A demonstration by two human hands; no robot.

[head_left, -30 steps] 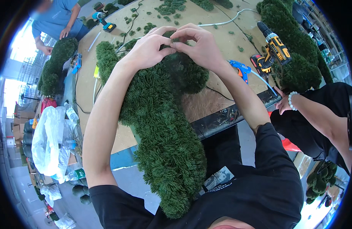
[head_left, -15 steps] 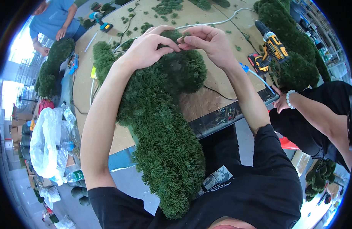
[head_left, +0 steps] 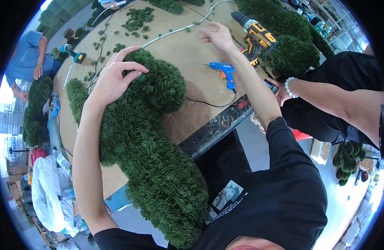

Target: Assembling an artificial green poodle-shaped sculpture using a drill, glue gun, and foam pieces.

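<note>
A thick, branching piece of artificial greenery [head_left: 154,162] reaches from the tabletop down over its near edge toward my body. My left hand [head_left: 117,77] rests at its upper end, thumb and index finger stretched out and apart; some of the other fingers are hidden. Over the table at the upper right, my right hand [head_left: 217,36] is raised away from the greenery. Its fingers are loosely spread, and nothing shows in them. The closest tools to it are a blue glue gun [head_left: 225,74] lying on the table and a yellow-black cordless drill [head_left: 258,36].
Small green sprigs [head_left: 138,18] lie scattered on the brown tabletop [head_left: 171,48], crossed by a pale cable [head_left: 183,28]. More greenery [head_left: 292,50] is piled at the right. A co-worker's braceleted hand [head_left: 283,89] is at the right table edge; another person [head_left: 29,58] stands far left.
My right hand has parted from my left and moved right, its pinch loosened. My left hand stays on the greenery. The view has shifted right, and the blue glue gun now shows.
</note>
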